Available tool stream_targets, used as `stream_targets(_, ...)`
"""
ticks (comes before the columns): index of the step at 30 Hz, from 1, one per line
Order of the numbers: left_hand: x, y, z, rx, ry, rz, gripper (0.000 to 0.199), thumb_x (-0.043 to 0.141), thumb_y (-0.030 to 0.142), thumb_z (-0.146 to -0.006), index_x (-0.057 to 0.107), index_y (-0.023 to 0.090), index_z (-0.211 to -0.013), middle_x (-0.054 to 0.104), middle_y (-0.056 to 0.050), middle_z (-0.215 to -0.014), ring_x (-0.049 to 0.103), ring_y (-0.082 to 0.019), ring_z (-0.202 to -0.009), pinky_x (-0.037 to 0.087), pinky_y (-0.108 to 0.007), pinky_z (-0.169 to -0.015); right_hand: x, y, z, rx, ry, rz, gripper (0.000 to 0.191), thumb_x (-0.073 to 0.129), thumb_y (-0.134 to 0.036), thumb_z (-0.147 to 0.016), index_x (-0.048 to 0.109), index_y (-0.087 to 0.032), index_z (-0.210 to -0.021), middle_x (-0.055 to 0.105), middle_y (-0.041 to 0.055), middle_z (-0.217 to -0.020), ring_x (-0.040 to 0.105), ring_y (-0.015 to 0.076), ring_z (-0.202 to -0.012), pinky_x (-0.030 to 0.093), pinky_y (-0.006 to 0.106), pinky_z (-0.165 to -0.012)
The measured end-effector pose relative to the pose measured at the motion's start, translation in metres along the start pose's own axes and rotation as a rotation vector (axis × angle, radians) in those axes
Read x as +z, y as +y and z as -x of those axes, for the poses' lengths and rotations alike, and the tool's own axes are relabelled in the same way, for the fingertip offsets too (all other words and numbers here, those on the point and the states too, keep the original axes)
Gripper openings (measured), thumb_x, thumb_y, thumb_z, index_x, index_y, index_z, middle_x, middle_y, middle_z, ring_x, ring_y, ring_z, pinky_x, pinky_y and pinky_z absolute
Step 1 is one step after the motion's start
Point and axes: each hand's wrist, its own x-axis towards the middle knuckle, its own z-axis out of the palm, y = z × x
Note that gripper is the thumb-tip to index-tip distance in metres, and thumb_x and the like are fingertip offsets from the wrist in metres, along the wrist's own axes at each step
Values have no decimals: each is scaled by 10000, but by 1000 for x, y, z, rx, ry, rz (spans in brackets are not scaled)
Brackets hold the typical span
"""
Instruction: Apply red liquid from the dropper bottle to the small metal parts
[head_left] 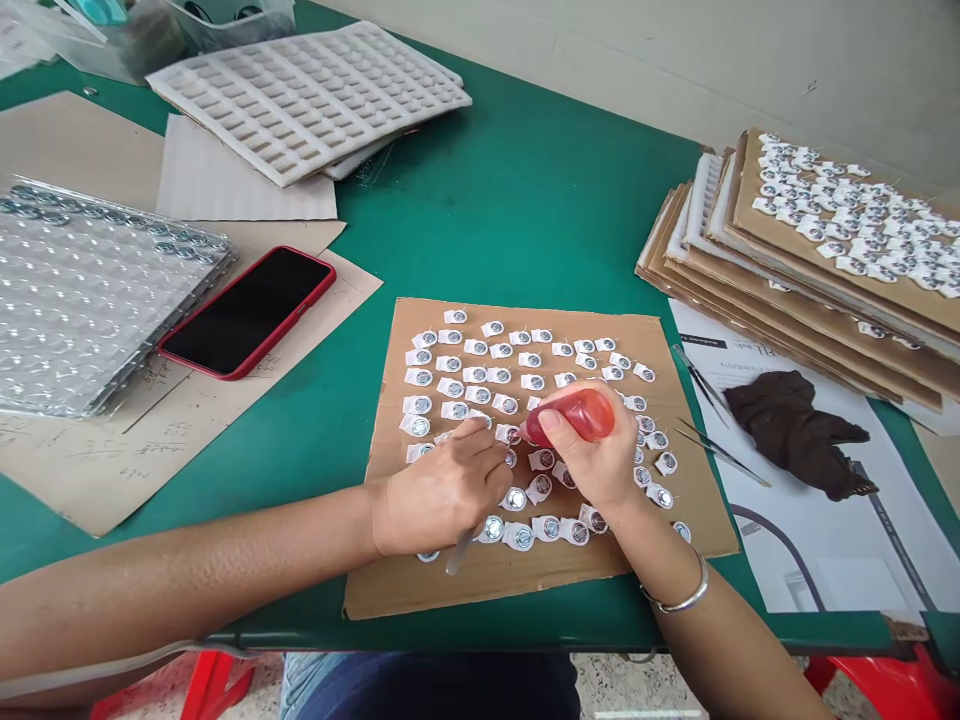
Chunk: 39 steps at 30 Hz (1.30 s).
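Note:
My left hand (442, 490) rests on a cardboard sheet (420, 585) and pinches a slim metal tool (460, 552), perhaps tweezers, whose tip is hidden by my fingers. Several small round metal discs on white paper tabs (516, 498) lie in loose rows across the sheet. My right hand (581, 450) grips a red rubber bulb (577, 415), its narrow end pointing down-left among the tabs. Both hands hide part of the rows.
The green table (525, 200) holds a stack of cardboard sheets with more tabs (750, 290), a white moulded tray (300, 100), a clear blister sheet (82, 300) and a red-cased phone (247, 312). Metal tweezers (720, 450) and a dark cloth (791, 430) lie on white paper at right.

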Motion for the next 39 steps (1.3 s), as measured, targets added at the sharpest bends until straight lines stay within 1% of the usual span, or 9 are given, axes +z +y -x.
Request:
stream_targets(6,-1,1,0,-6,9,1,264,382,47,-889,531,122,-685,574,-80,-700,473,-177,-685,401,-343,-645,1,0,-1,-22,28,28,154,685,-291,-717,589,-212,-808,650,-14,-744,611,127,-689,506,287,-642)
stream_targets(14,0,0,1,-7,-1,4,229,431,49,-864,511,127,-665,573,-66,-709,449,-166,-674,396,-335,-668,0,1,1,-3,13,15,152,675,-311,-724,585,-221,-808,643,-14,-743,605,132,-683,507,292,-626)
stream_targets(23,1,0,1,-16,-15,2,225,416,56,-873,507,131,-682,559,-57,-705,453,-171,-695,382,-331,-668,1,1,-1,-21,37,42,143,667,-314,-730,582,-216,-789,645,-13,-734,602,135,-685,503,305,-658)
stream_targets(29,0,0,0,-33,-70,-3,244,399,59,-883,488,146,-673,536,-35,-690,436,-165,-682,378,-324,-674,2,4,-1,-10,46,34,161,667,-338,-733,581,-220,-802,650,-9,-741,611,145,-695,510,318,-662)
stream_targets(34,-1,0,0,-38,-42,1,253,403,51,-877,479,151,-658,527,-33,-686,422,-160,-670,373,-323,-668,1,6,-2,-24,66,60,161,660,-354,-738,581,-224,-792,652,-4,-741,613,149,-699,508,328,-679)
stream_targets(39,1,-1,1,-30,-50,19,244,406,42,-870,488,146,-666,537,-38,-696,452,-165,-706,375,-331,-670,1,6,-3,-36,80,77,177,659,-367,-737,574,-224,-798,651,-6,-737,613,146,-686,508,318,-662)
